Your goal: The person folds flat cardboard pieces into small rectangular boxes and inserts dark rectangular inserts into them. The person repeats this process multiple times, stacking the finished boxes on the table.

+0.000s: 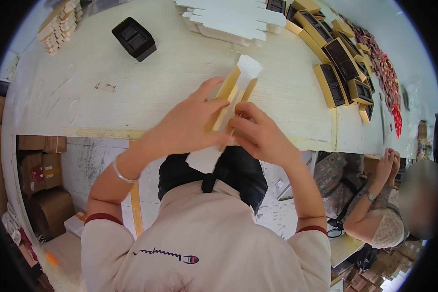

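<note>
A long, narrow cardboard box, gold on its outer walls and white inside, is partly folded, with a flap standing out at each end. It slants across the table's front edge. My left hand grips its left wall, the thumb along the near end and the fingers along the side. The fingers of my right hand are bent and pinch the right wall near the middle. Between the two walls the white inside shows as a narrow strip. The near flap hangs over my lap.
A stack of flat white box blanks lies ahead. Black plastic trays sit at the far left, near piled pale card pieces. Gold boxes with black trays crowd the right, beside small red packets. Another person's hands are at right.
</note>
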A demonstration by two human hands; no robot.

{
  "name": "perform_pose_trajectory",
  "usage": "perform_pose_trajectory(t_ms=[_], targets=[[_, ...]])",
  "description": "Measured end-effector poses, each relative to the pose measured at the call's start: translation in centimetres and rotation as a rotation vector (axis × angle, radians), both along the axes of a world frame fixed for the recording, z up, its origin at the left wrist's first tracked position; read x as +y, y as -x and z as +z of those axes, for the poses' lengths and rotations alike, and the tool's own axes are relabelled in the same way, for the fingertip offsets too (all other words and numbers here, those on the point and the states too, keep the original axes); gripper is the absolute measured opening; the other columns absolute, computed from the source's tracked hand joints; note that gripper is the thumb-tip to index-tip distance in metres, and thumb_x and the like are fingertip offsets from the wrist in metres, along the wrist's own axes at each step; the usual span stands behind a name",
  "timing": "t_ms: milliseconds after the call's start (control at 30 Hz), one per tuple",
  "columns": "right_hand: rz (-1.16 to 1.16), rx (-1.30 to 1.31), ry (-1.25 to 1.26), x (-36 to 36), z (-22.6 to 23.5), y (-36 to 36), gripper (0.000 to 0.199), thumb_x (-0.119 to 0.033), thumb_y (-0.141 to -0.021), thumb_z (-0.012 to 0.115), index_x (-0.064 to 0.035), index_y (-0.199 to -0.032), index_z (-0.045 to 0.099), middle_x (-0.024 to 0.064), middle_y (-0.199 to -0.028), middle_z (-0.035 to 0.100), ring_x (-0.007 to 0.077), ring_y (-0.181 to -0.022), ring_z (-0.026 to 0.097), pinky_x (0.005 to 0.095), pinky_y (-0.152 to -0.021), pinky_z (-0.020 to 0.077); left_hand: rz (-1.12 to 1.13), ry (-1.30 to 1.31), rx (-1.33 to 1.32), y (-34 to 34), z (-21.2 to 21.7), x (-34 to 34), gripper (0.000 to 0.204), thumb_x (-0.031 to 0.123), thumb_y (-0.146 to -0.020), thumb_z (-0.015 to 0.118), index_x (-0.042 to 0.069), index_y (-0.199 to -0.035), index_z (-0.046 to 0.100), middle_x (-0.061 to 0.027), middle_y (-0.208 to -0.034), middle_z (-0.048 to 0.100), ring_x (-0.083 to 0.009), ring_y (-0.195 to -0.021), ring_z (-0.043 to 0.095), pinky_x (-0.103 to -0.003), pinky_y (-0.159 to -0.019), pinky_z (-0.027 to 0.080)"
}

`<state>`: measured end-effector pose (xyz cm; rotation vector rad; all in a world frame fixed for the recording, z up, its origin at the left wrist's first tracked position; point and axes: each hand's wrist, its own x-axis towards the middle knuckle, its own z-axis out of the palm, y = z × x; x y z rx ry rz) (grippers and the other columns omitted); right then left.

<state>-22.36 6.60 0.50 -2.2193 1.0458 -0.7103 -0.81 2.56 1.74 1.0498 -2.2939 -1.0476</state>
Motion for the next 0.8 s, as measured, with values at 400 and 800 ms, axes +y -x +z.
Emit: perform_pose_trajectory(t_ms=[400, 800], targets=[[-0.109, -0.020, 0.198, 0.9, -1.2, -1.6, 0.020, -0.008, -0.069, 0.077, -0.0048, -0.078, 0.059, 0.0104, -0.103, 0.054, 0.0287, -0.089, 0.053, 0.0383, -0.076, 0.0454, -0.321, 0.414, 0.126, -1.6, -2.6, -0.4, 0.029, 0.021, -0.068, 0.080, 0.005, -0.084, 0.062, -0.0041, -0.083, 0.059, -0.0236, -0.077, 0.056, -0.033, -0.065, 0.047], [-0.093, 0.043, 0.050, 3.1, 0.9, -1.4, 0.050, 0.003, -0.067, 0.067, -0.0005, -0.115, 0.052, 0.0198, -0.130, 0.049, 0.0355, -0.112, 0.051, 0.0394, -0.094, 0.0435, -0.094, 0.233, 0.110, -0.1, -2.2, 1.4, 0.015, 0.008, -0.075, 0.074, 0.003, -0.077, 0.061, -0.0094, -0.074, 0.056, -0.0278, -0.065, 0.054, -0.035, -0.057, 0.044]])
